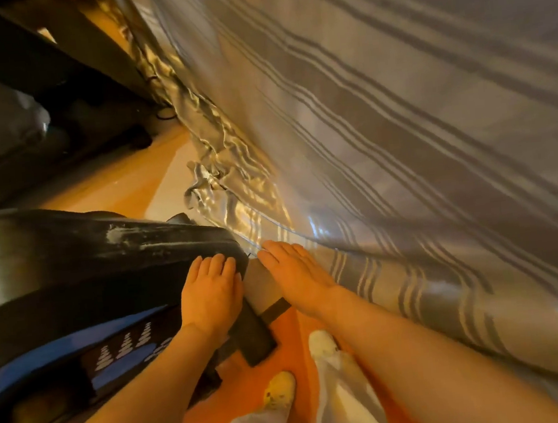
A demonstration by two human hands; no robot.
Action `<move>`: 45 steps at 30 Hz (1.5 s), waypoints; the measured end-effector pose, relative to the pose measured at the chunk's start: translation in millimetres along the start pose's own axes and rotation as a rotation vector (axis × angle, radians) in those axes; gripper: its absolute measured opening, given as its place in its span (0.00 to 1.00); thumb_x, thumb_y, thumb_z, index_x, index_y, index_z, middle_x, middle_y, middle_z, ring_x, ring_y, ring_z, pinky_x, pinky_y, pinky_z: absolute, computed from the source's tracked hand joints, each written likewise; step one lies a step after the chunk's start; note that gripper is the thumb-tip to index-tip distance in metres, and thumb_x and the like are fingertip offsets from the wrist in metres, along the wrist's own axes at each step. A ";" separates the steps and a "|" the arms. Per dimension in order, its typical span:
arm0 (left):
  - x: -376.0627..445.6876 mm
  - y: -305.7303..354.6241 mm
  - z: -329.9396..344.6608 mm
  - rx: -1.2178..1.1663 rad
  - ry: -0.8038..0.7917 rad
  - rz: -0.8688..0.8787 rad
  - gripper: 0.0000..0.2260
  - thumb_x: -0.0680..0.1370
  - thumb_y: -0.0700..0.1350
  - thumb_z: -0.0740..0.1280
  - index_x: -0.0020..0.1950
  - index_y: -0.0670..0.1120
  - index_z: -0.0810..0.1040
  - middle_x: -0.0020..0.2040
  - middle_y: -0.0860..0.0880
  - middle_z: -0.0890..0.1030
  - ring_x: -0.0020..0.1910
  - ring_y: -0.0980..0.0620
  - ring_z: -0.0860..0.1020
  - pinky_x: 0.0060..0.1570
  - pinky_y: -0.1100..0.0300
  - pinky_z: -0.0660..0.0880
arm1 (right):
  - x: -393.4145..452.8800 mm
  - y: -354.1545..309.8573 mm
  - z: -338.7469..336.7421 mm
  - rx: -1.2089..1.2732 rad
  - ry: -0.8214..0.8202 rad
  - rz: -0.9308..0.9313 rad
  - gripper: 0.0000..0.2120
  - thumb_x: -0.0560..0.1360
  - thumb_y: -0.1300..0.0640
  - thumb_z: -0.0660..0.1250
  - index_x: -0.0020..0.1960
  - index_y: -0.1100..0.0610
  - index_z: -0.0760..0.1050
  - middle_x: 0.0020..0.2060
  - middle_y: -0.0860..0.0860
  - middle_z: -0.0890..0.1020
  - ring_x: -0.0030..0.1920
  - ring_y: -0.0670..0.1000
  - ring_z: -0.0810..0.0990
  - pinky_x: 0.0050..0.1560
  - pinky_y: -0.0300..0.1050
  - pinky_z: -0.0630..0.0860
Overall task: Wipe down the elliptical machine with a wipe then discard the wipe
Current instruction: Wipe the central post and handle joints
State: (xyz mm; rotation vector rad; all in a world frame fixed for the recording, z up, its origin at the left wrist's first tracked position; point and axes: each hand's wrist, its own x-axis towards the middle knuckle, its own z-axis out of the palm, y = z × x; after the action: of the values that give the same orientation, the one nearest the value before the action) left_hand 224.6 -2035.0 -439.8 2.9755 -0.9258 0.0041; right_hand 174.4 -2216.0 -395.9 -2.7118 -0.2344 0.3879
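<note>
Left hand lay flat, fingers straight, on the black elliptical housing. Right hand just beside it, fingers straight together, touched the striped curtain. No wipe visible.

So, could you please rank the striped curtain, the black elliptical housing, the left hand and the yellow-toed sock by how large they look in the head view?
1. Striped curtain
2. Black elliptical housing
3. Left hand
4. Yellow-toed sock

This is apparent size only; nearness to the wide-angle camera enlarges the hand.

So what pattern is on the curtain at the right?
Grey curtain with groups of thin darker stripes, shown in the head view.
</note>
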 end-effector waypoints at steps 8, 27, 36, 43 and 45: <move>1.5 -1.4 -45.3 0.016 0.140 -0.307 0.14 0.74 0.45 0.74 0.57 0.40 0.82 0.53 0.42 0.83 0.53 0.41 0.81 0.63 0.43 0.74 | 51.5 -7.6 -61.2 -0.062 -0.018 -0.369 0.23 0.78 0.69 0.59 0.73 0.64 0.64 0.73 0.62 0.66 0.72 0.62 0.64 0.71 0.54 0.60; -61.9 -84.8 -110.7 0.143 0.295 -0.813 0.14 0.74 0.46 0.73 0.57 0.41 0.81 0.53 0.42 0.82 0.52 0.43 0.81 0.61 0.45 0.75 | 151.1 -146.7 -72.2 -0.069 0.046 -0.878 0.16 0.76 0.69 0.62 0.64 0.63 0.73 0.58 0.60 0.76 0.56 0.61 0.75 0.58 0.55 0.73; -78.1 -133.9 -115.5 0.117 0.307 -0.838 0.12 0.74 0.45 0.72 0.54 0.40 0.81 0.48 0.42 0.81 0.46 0.42 0.79 0.54 0.46 0.77 | 193.5 -214.9 -59.9 -0.073 0.007 -0.977 0.09 0.74 0.68 0.62 0.53 0.61 0.74 0.48 0.56 0.76 0.44 0.58 0.75 0.44 0.51 0.72; -107.7 -126.3 -102.7 0.047 0.243 -1.005 0.19 0.71 0.45 0.76 0.59 0.38 0.81 0.57 0.39 0.82 0.56 0.41 0.81 0.59 0.43 0.78 | 201.3 -239.9 -44.3 -0.064 -0.072 -1.174 0.12 0.76 0.67 0.63 0.59 0.64 0.75 0.54 0.60 0.78 0.51 0.60 0.77 0.52 0.57 0.77; -120.4 -125.5 -98.2 0.037 0.189 -1.067 0.23 0.72 0.47 0.76 0.63 0.39 0.80 0.60 0.40 0.81 0.59 0.42 0.80 0.61 0.44 0.76 | 200.9 -244.6 -41.6 -0.077 -0.073 -1.246 0.18 0.74 0.69 0.67 0.63 0.66 0.74 0.57 0.62 0.79 0.55 0.62 0.78 0.57 0.55 0.77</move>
State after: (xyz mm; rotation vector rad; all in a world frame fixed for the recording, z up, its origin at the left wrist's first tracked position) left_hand 197.1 -1861.0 -345.8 3.0026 0.7173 0.2657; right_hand 351.0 -1964.8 -308.4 -2.0617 -1.7978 0.0797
